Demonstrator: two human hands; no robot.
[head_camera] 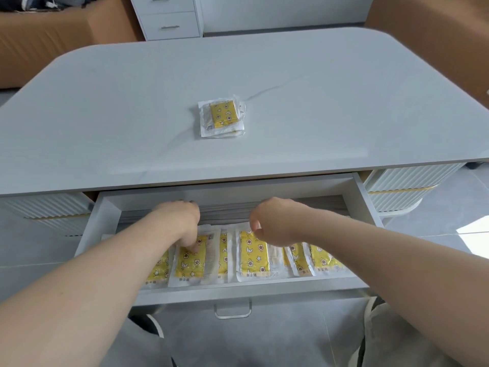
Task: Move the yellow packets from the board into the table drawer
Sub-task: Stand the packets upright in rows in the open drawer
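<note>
Yellow packets [254, 256]: six in drawer [238, 290]

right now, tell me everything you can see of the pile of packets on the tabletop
The pile is a small, slightly untidy stack of flat packets in clear plastic wrappers with white edges. The top one shows a yellow pad printed with stars, moons and small round figures. It lies flat near the middle of the pale grey tabletop, its layers fanned a little out of line. Nothing but the tabletop touches it.

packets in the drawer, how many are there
6, in a row across the drawer: one packet at the far left, one under the left hand, one half covered, one below the right hand, two at the right end. Others may be hidden.
</note>
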